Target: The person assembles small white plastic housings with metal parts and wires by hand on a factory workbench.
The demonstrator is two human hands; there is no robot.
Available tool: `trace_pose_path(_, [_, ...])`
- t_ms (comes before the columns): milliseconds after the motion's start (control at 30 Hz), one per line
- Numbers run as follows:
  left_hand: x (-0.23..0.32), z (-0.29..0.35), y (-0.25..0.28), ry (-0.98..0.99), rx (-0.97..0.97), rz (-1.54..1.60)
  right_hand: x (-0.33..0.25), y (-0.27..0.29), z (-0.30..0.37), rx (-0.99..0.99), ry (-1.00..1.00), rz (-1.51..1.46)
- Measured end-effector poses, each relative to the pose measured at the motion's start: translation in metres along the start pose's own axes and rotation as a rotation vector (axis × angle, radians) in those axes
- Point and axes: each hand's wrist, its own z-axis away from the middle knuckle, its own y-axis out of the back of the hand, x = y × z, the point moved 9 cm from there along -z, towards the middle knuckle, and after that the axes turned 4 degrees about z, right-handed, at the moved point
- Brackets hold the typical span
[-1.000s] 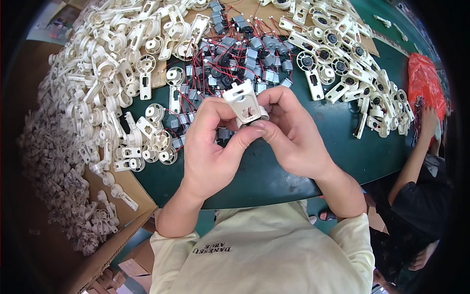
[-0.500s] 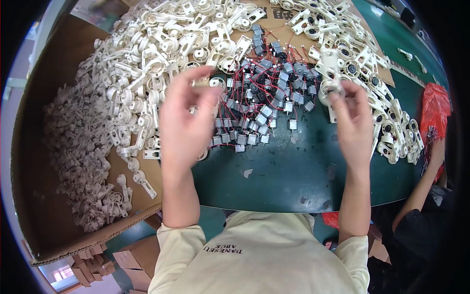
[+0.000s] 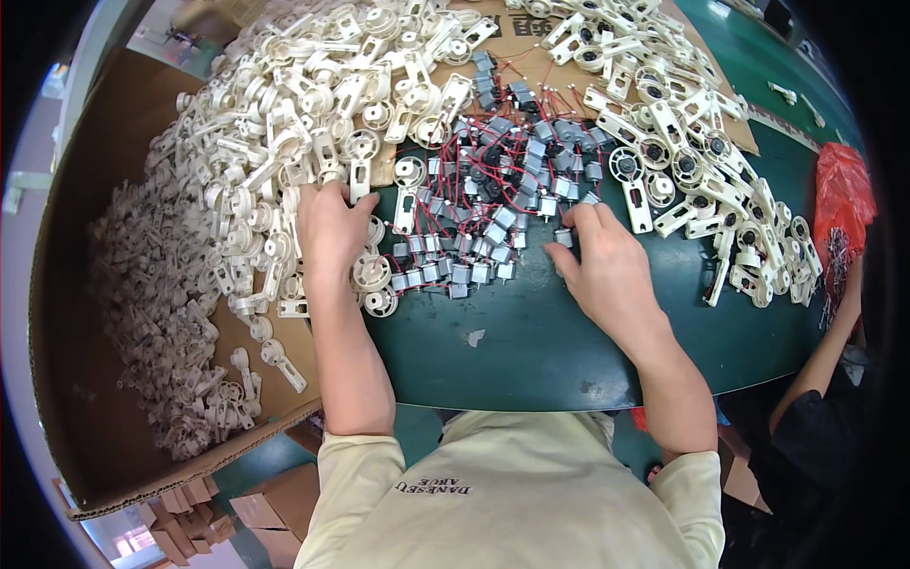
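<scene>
At the edge of the heap of white plastic housings (image 3: 284, 142), my left hand (image 3: 332, 232) has its fingers curled and its thumb against the lower end of one white housing (image 3: 360, 175). My right hand (image 3: 611, 270) is at the right side of a pile of small grey motors (image 3: 493, 228) with red wires. Its thumb and forefinger close about one grey motor (image 3: 564, 237). Just beyond it, a white housing with a spoked ring (image 3: 633, 194) lies beside other housings fitted with dark round centres (image 3: 687, 163).
A big cardboard box (image 3: 71, 313) on the left is heaped with small white parts (image 3: 161, 332). At right, another person's arm (image 3: 825, 351) reaches toward a red plastic bag (image 3: 844, 199). The green table (image 3: 493, 360) has its front edge close to my body.
My right hand has let go of a white housing at the right-hand group and moved down and left to the motors. My left hand has lowered onto the white heap.
</scene>
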Motion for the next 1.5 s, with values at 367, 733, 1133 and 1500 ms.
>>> trace_pose_path(367, [0.015,0.02,0.021,-0.019,0.03,1.478,-0.01,0.027,-0.004,-0.058,-0.158,-1.201])
trace_pose_path(733, [0.066,0.05,-0.012,0.159,-0.481,2.107,0.004,0.033,-0.007,0.1,-0.217,-0.501])
trace_pose_path(1133, [0.096,0.069,-0.014,0.035,-0.539,1.891,-0.04,0.046,0.002,0.157,0.174,-0.686])
trace_pose_path(1500, [0.114,0.081,-0.015,-0.042,-0.618,1.858,-0.047,0.036,-0.003,0.067,0.135,-0.639])
